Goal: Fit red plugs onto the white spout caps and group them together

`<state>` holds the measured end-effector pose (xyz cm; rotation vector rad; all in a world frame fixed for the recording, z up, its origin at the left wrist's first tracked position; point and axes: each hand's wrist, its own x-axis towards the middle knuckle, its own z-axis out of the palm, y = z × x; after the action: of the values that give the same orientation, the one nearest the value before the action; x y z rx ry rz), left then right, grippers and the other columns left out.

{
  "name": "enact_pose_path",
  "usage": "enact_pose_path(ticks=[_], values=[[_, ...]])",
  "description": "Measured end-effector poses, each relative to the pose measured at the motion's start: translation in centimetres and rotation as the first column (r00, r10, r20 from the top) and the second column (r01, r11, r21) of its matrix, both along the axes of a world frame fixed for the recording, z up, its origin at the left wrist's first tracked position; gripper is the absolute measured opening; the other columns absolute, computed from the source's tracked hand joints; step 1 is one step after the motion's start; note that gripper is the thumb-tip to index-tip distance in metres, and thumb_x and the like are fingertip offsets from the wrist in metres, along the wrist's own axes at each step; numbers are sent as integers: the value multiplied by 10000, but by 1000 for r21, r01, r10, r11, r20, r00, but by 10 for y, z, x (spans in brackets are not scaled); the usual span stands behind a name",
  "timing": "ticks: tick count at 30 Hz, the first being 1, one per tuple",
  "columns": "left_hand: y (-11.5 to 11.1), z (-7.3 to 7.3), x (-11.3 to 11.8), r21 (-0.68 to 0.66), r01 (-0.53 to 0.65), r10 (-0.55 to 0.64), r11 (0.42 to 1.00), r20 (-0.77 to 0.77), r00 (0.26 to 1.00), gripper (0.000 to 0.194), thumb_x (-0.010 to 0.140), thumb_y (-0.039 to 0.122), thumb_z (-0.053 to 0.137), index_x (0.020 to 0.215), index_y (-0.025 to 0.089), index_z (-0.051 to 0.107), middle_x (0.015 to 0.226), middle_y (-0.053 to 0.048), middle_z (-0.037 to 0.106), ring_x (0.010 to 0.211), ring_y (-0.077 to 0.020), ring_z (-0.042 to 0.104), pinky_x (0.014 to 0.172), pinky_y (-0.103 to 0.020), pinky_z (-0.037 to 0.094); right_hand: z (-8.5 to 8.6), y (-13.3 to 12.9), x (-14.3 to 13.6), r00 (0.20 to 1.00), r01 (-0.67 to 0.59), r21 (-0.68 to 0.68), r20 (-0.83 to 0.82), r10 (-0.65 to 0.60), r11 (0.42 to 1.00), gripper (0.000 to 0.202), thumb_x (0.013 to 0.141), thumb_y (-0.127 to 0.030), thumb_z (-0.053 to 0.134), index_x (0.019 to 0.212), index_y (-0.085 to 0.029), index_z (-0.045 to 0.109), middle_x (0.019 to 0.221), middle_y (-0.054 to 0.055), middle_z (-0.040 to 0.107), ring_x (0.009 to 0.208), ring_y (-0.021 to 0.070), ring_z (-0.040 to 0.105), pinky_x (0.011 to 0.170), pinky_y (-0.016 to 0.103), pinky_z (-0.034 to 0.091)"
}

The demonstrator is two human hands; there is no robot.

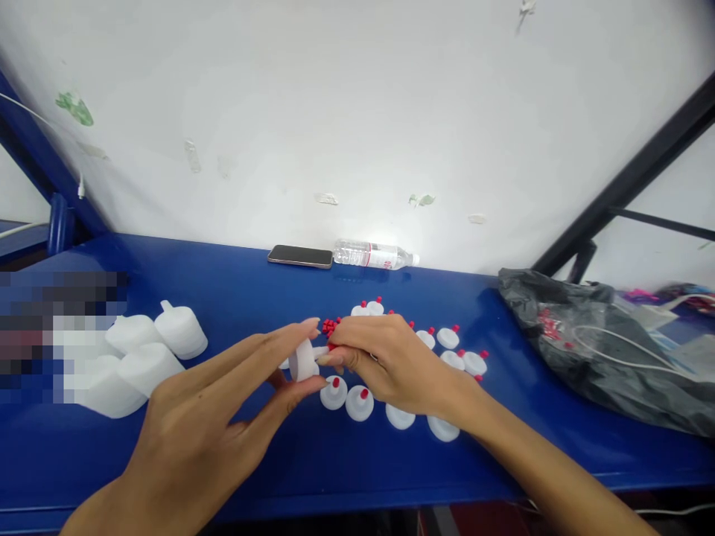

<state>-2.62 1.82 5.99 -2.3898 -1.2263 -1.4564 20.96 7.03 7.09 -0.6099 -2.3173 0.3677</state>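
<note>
My left hand [240, 394] grips a white nozzle cap [303, 362] by its round base, thumb below and fingers above. The cap lies on its side with its narrow spout towards the right. My right hand [385, 357] pinches at the spout's end, where a bit of red shows between the fingertips; that is probably a small red tip, mostly hidden. Below the hands stand white caps with red tips [359, 403], and several more spread to the right, partly behind my right hand. A small heap of loose red tips [329, 326] lies just beyond my fingers.
Stacked white caps [146, 366] lie at the left of the blue table [234, 290]. A phone [300, 256] and a clear water bottle [373, 255] rest along the wall. A black plastic bag [603, 357], with a small bag of red pieces [550, 325] on it, takes up the right side.
</note>
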Motion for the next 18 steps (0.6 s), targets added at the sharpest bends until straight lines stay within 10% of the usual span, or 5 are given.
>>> enact_pose_path(ticks=[10,18], values=[[-3,-6,4,-149,116,-93,982,150,984,293,1085,431,727,1375,475,746,1121,120,873,739,-123,831,790,-241,743,2,1,5,991,-135,-30,-17,135,990,288,1066,18,570,870,-167,671,791,-11,684,718,114,565,681,227,427],[6,-5,4,-45,56,-58,997,-48,997,310,1118,555,647,1312,330,733,1208,40,865,846,-142,839,846,-232,714,18,-7,2,997,-66,-104,-52,61,992,439,1175,-246,598,748,-206,507,679,-70,509,605,84,423,613,263,319]])
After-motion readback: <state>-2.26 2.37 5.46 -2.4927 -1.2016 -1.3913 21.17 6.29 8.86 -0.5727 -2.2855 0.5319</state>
